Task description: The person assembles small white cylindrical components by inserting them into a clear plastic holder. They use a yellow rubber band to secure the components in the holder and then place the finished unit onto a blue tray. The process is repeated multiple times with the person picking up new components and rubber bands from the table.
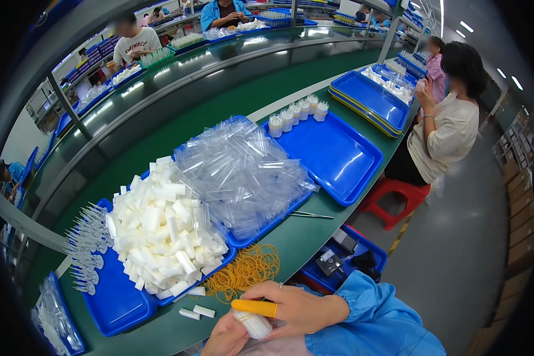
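Observation:
Close to my body, both hands are closed around a round white bundle (255, 326). My left hand (225, 338) grips its left side and underside. On the right, my right hand (307, 308) holds it from the top and side, with a yellow finger cot (254, 307) lying across its upper end. A thin yellowish line, perhaps a rubber band, shows near the bundle's top. Just beyond my hands lies a heap of yellow-brown rubber bands (246, 272). A few loose white cylinders (204, 311) rest on the green bench to the left.
Blue trays hold heaped white cylinders (160, 219) and clear plastic sleeves (243, 172). Several white bundles (296, 114) stand at the far rim of another blue tray (344, 157). Tweezers (312, 215) lie by the bench edge. Thin-tipped clear pieces (89, 243) are left. A co-worker (451, 124) sits right.

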### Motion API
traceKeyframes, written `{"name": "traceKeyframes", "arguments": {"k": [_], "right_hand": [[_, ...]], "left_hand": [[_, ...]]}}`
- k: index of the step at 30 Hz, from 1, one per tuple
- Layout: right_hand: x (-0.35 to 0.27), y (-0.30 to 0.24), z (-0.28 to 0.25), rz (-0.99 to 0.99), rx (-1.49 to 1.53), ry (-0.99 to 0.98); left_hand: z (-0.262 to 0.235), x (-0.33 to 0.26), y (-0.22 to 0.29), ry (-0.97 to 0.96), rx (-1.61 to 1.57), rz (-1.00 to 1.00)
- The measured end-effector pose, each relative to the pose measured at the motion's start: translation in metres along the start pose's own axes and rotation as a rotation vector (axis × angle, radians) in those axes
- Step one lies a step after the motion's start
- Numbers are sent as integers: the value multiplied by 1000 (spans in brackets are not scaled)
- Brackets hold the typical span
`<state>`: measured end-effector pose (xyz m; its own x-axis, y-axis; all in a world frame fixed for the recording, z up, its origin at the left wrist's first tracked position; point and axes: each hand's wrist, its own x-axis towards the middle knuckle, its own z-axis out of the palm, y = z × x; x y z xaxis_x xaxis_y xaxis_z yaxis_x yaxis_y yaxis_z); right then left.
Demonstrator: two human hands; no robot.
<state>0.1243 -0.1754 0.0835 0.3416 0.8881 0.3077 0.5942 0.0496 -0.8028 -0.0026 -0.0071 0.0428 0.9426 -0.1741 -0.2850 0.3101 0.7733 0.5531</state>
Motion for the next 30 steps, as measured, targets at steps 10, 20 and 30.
{"name": "traceKeyframes", "arguments": {"k": [10, 20, 30], "right_hand": [[7, 7, 13, -20, -64, 166], [16, 8, 18, -120, -435, 190], [19, 10, 2, 83, 161, 189]], "left_hand": [[-8, 14, -20, -4, -645, 4], [-5, 19, -18, 164, -44, 105], [-18, 20, -20, 271, -221, 90]]}}
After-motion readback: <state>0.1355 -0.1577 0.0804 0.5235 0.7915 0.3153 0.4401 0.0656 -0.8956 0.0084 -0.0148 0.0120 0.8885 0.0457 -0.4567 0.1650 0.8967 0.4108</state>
